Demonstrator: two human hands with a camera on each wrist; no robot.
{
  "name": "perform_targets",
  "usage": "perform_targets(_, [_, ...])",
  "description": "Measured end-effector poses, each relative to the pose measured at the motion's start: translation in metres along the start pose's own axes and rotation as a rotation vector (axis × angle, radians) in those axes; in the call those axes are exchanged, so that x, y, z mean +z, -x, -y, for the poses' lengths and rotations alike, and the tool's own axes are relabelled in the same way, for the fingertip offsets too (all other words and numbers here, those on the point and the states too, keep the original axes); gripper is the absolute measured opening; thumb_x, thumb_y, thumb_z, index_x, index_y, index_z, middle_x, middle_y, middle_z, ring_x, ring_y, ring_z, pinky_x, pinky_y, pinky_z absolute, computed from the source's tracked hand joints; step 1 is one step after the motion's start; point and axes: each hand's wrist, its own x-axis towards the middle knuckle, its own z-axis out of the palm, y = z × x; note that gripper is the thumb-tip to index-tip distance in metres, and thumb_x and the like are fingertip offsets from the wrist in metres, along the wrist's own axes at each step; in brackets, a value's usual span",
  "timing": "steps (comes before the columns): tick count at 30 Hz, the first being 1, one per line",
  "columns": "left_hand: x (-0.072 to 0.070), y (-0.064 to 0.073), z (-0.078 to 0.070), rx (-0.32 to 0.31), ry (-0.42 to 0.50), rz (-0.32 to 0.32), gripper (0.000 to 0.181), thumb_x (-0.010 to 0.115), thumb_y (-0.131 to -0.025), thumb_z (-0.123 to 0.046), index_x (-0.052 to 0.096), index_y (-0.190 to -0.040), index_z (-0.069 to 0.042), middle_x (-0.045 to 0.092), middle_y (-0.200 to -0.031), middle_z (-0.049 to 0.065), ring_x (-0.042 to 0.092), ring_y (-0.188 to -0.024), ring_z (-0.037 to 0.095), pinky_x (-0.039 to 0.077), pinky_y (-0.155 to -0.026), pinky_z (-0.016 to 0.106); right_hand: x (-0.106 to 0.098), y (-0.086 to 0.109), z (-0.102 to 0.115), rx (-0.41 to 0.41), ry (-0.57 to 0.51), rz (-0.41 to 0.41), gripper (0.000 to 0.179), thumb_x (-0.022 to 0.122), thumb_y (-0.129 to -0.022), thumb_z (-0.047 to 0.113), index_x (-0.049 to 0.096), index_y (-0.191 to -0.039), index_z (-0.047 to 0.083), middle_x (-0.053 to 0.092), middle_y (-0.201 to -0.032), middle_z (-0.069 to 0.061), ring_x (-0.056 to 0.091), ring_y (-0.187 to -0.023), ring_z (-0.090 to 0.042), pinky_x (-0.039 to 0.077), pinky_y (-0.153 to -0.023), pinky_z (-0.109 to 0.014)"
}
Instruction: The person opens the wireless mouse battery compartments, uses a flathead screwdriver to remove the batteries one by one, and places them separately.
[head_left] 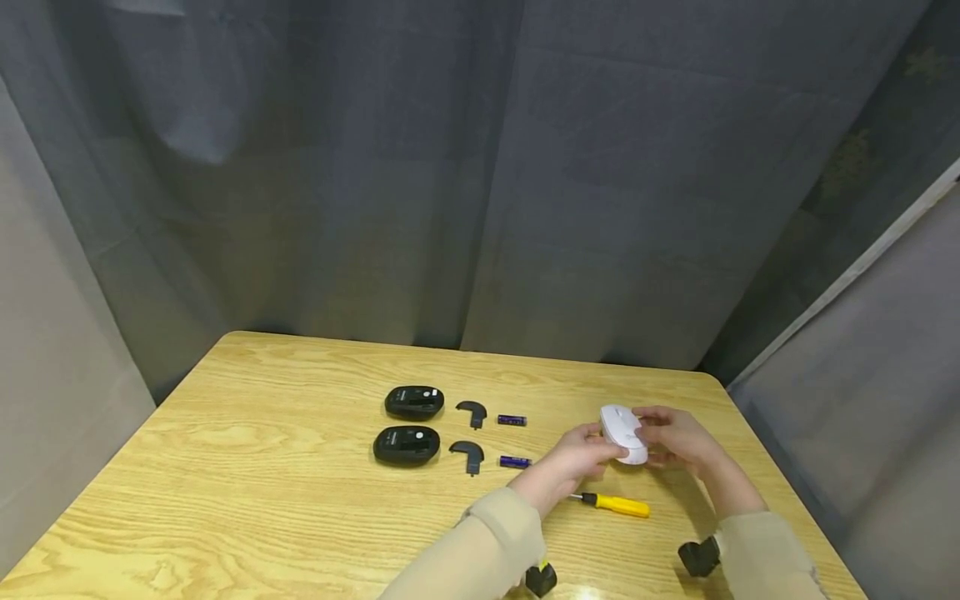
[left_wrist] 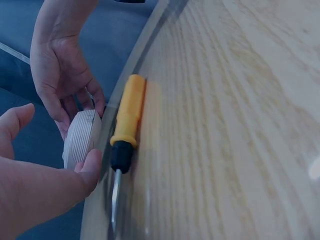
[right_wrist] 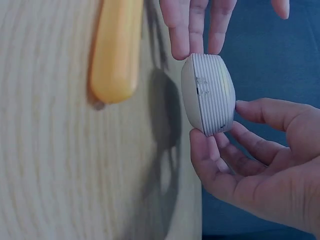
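Observation:
A white computer mouse (head_left: 619, 427) is held between both hands above the right part of the table. My left hand (head_left: 576, 458) holds its near left side, the thumb lying against it. From the other side my right hand (head_left: 678, 437) pinches the same mouse with thumb and fingers. The right wrist view shows the ribbed edge of the mouse (right_wrist: 214, 95) and fingertips of both hands touching it. Just below the hands lies a screwdriver (head_left: 618, 505) with a yellow handle, its tip partly hidden by the left wrist in the head view.
Two black mice (head_left: 414, 402) lie bottom up on the wooden table (head_left: 262, 467). Beside them are two black battery covers (head_left: 472, 410) and two purple batteries (head_left: 512, 420). Dark curtains (head_left: 450, 208) hang behind the table.

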Motion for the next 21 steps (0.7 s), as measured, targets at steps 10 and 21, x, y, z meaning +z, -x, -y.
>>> perform_targets(10, [0.002, 0.015, -0.020, 0.020, 0.005, -0.055, 0.066, 0.073, -0.079, -0.009, 0.042, -0.136, 0.002, 0.055, -0.108, 0.010, 0.058, -0.099, 0.025, 0.045, -0.096, 0.048, 0.001, 0.014, 0.021, -0.062, 0.048, -0.011, 0.056, 0.056, -0.092, 0.012, 0.033, -0.139, -0.009, 0.039, -0.135, -0.030, 0.054, -0.095, -0.020, 0.054, -0.081, -0.041])
perform_targets(21, [-0.005, 0.031, -0.043, 0.036, 0.003, -0.055, 0.059, 0.072, -0.081, -0.015, 0.048, -0.133, -0.003, 0.061, -0.100, 0.008, 0.060, -0.097, 0.024, 0.048, -0.093, 0.044, 0.005, 0.029, 0.045, -0.151, 0.023, -0.025, 0.057, 0.059, -0.092, 0.013, 0.034, -0.140, -0.007, 0.038, -0.137, -0.028, 0.054, -0.099, -0.020, 0.055, -0.081, -0.041])
